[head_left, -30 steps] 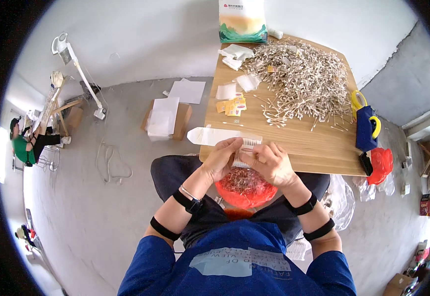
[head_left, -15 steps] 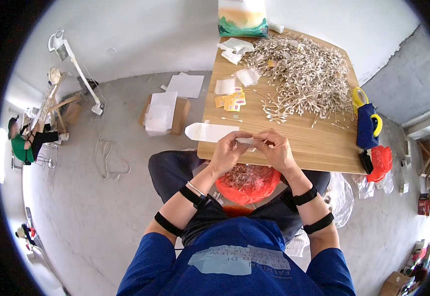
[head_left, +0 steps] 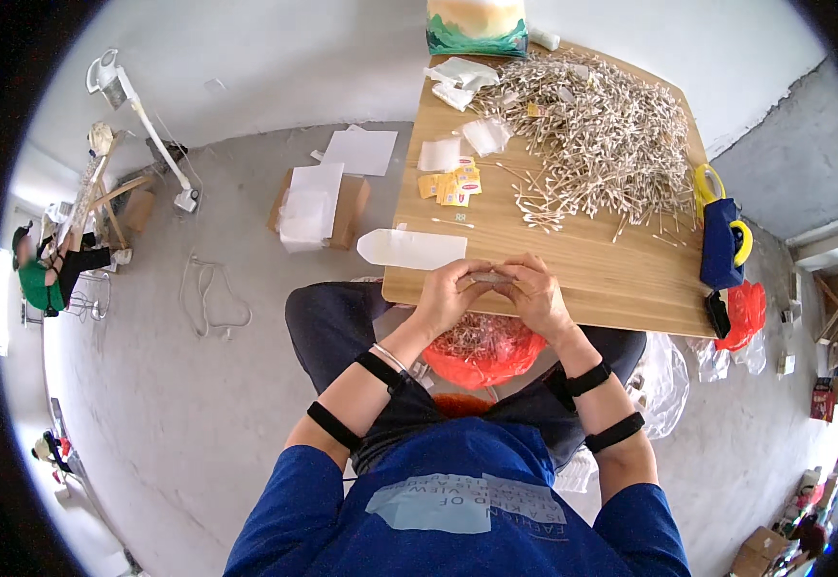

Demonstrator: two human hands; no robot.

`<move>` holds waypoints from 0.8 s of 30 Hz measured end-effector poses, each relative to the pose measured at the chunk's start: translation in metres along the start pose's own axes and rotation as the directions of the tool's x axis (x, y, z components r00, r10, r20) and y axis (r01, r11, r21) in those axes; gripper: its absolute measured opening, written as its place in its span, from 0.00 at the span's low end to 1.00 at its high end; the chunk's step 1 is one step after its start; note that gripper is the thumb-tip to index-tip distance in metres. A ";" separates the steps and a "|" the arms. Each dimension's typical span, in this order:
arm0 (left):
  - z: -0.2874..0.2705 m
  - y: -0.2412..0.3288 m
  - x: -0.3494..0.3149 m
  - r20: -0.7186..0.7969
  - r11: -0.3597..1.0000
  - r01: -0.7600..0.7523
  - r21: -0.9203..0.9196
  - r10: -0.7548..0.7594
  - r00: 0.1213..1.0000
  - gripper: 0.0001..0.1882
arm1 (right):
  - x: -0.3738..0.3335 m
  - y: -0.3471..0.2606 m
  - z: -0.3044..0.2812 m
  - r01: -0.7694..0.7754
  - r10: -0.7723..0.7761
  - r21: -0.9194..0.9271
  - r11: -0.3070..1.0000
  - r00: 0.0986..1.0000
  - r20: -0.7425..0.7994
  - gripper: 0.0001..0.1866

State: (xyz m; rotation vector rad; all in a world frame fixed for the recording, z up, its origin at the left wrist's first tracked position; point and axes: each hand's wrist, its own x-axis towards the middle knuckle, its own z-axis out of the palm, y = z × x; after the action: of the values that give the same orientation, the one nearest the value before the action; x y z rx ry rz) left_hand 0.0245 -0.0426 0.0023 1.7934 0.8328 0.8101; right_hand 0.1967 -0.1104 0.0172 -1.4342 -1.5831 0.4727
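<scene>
A loose, heaped mound of white-tipped cotton swabs [head_left: 597, 144] is covering much of the far side. Small yellow printed cards [head_left: 453, 183] are lying left of it, below two clear, flat plastic sleeves [head_left: 440, 154], and one stray cotton swab [head_left: 453, 224] is resting nearer the person. A long white card with a pointed end [head_left: 409, 249] is lying just beside the left hand [head_left: 446, 298]. That hand and the right hand [head_left: 537, 296] are meeting at the near edge, fingers curled almost closed, pinching a small whitish packet [head_left: 489, 278] between them.

The pale wood-grain surface [head_left: 602, 274] is carrying a dark blue block with yellow rings [head_left: 722, 242] at its right edge. A red plastic bag [head_left: 482, 365] is sitting below the near edge, between the person's knees. On the grey concrete floor [head_left: 188, 404], a brown cardboard box [head_left: 349, 212] is standing under white sheets, and a co-worker in green [head_left: 39, 286] is sitting far off to the left.

Fingers are hiding most of the packet; the picture's upper edge is cutting off a cream-and-green bag [head_left: 477, 31]. The red bag's contents are hard to make out.
</scene>
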 end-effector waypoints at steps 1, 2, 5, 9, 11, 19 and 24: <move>-0.001 0.007 0.001 -0.006 1.000 -0.011 -0.004 0.011 1.000 0.14 | -0.001 0.004 -0.001 0.037 -0.037 -0.018 0.999 0.999 0.011 0.13; 0.000 0.011 0.002 -0.013 1.000 -0.021 -0.009 0.021 1.000 0.14 | -0.002 0.008 -0.001 0.033 -0.032 -0.016 0.999 0.999 0.008 0.13; -0.002 0.003 0.004 0.021 0.992 -0.086 0.089 0.085 0.996 0.12 | -0.003 0.010 -0.001 0.040 -0.040 -0.022 0.999 0.999 -0.003 0.12; -0.001 0.010 0.002 -0.045 0.972 -0.155 0.180 0.165 0.985 0.09 | -0.001 0.007 0.002 0.085 -0.088 -0.052 0.995 0.995 -0.052 0.12; 0.001 0.010 0.002 -0.087 0.956 -0.191 0.221 0.214 0.973 0.08 | 0.003 0.003 0.002 0.110 -0.114 -0.063 0.992 0.990 -0.078 0.12; 0.002 0.005 0.005 -0.129 0.898 -0.300 0.320 0.355 0.926 0.07 | 0.008 0.008 0.006 0.164 -0.171 -0.116 0.980 0.984 -0.047 0.11; -0.001 0.006 0.005 -0.078 0.882 -0.309 0.356 0.357 0.931 0.07 | 0.009 0.006 0.004 0.163 -0.167 -0.075 0.984 0.985 -0.049 0.10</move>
State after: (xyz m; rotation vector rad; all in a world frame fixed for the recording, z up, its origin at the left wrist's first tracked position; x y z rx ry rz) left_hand 0.0277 -0.0396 0.0094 2.2487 0.7997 1.0784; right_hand 0.1978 -0.0995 0.0131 -1.3424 -1.6726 0.2804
